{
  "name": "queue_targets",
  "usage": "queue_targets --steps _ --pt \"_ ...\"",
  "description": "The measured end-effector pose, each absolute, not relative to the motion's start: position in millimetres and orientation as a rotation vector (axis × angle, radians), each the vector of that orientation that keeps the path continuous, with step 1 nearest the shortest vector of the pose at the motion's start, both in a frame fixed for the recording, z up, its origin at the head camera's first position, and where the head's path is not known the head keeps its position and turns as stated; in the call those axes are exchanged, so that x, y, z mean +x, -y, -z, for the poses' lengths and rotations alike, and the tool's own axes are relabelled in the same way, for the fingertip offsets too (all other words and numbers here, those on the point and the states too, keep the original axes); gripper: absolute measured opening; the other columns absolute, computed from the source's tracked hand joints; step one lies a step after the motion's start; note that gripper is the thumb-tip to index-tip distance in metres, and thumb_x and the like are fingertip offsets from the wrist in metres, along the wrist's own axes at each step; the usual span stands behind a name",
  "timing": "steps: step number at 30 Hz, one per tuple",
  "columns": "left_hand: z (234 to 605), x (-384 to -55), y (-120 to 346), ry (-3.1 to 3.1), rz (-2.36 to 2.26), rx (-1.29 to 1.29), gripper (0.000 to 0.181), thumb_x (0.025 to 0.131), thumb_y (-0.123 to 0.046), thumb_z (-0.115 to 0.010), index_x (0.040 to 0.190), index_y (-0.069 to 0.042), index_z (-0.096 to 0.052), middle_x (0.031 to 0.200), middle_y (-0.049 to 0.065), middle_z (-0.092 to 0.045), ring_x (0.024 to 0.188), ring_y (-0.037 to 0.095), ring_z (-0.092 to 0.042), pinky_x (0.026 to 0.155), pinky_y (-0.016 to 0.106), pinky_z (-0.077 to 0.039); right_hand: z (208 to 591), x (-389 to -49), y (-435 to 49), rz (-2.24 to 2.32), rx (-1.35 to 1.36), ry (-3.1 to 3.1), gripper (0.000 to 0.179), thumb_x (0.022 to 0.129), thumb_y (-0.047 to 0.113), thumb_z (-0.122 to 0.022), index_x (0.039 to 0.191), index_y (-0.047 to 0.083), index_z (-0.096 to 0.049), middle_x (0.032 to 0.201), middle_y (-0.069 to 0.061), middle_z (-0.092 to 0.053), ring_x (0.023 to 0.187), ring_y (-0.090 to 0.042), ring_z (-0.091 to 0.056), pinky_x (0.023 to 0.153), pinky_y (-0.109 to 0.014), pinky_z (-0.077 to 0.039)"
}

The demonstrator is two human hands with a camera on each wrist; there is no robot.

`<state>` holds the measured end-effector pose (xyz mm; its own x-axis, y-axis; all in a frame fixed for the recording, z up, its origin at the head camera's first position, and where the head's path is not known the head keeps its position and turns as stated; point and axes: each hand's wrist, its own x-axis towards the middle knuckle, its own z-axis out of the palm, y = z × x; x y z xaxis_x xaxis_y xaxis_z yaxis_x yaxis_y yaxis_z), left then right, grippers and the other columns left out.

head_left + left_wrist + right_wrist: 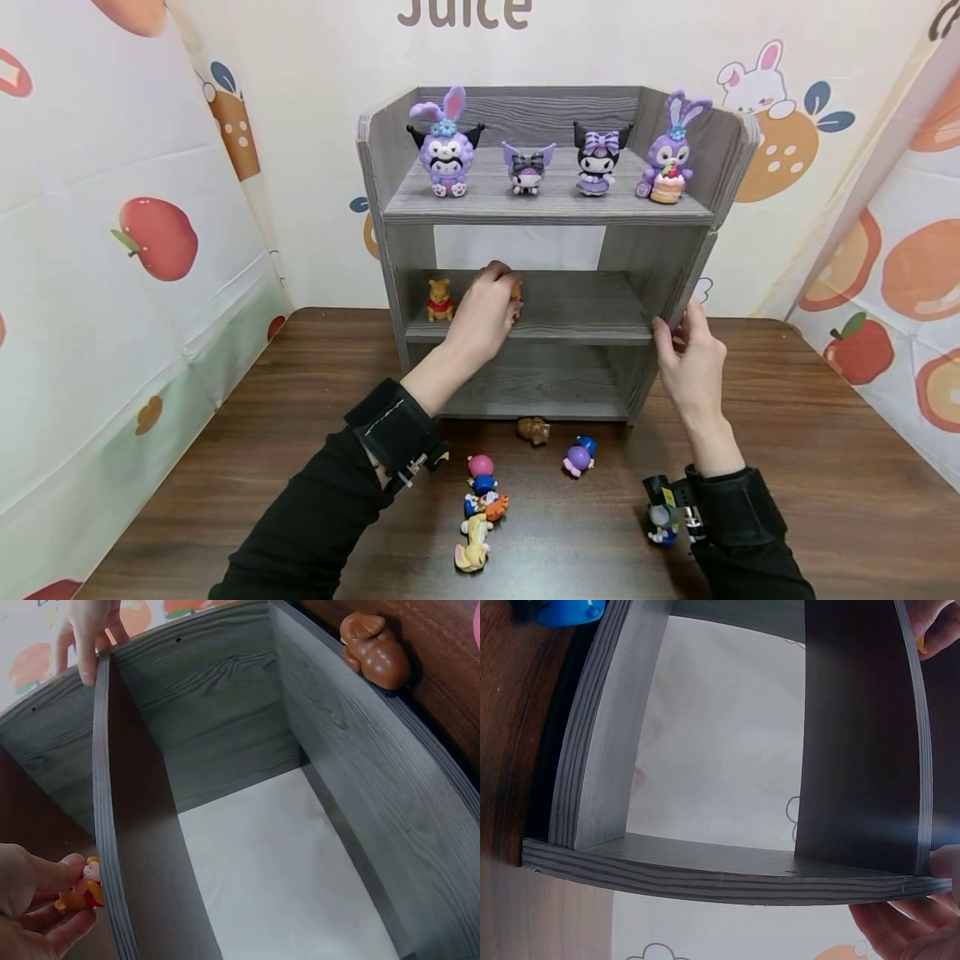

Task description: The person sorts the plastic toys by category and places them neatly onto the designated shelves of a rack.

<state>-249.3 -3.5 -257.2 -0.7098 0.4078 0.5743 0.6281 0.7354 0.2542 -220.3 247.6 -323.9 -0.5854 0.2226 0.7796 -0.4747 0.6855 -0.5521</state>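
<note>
A grey wood-grain display shelf [581, 308] stands upright on the table. My left hand [483, 310] pinches a small orange figurine with red and pink parts [88, 889] at the middle board, between thumb and fingers. Most of that figurine is hidden by the hand in the head view. To its left on the same board stands a yellow bear figurine in a red shirt [440, 300]. My right hand [693, 358] grips the right side panel, thumb at the front edge and fingers on the outer side.
Several purple and black figurines, among them a rabbit with a cake [667, 162], line the top board. Before the shelf lie a brown figurine [533, 430], a purple-and-blue one [579, 457], a yellow one [473, 543] and others. A grey-and-blue figurine [663, 525] is beside the right wrist.
</note>
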Motion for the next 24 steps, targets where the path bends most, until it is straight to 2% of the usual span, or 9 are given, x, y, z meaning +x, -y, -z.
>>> queue_targets --steps 13,24 --pt "260.3 -254.9 1.4 2.474 0.603 -0.772 0.027 0.09 -0.002 -0.06 0.116 0.006 -0.062 0.114 0.017 -0.058 0.103 0.027 -0.058 0.086 0.032 -0.05 323.0 -218.5 -246.7 -0.973 0.185 1.98 0.035 0.09 -0.001 -0.055 0.125 -0.006 -0.051 0.099 -0.033 -0.065 0.087 -0.046 -0.064 0.067 0.004 -0.034" --pt "263.6 -254.6 3.1 2.449 0.71 -0.758 0.033 0.089 -0.004 -0.062 0.121 0.007 -0.058 0.118 0.019 -0.056 0.106 0.03 -0.057 0.089 0.036 -0.049 323.2 -218.7 -246.3 -0.964 0.199 1.971 0.035 0.09 -0.001 -0.055 0.124 -0.006 -0.051 0.098 -0.033 -0.065 0.085 -0.047 -0.065 0.067 0.004 -0.034"
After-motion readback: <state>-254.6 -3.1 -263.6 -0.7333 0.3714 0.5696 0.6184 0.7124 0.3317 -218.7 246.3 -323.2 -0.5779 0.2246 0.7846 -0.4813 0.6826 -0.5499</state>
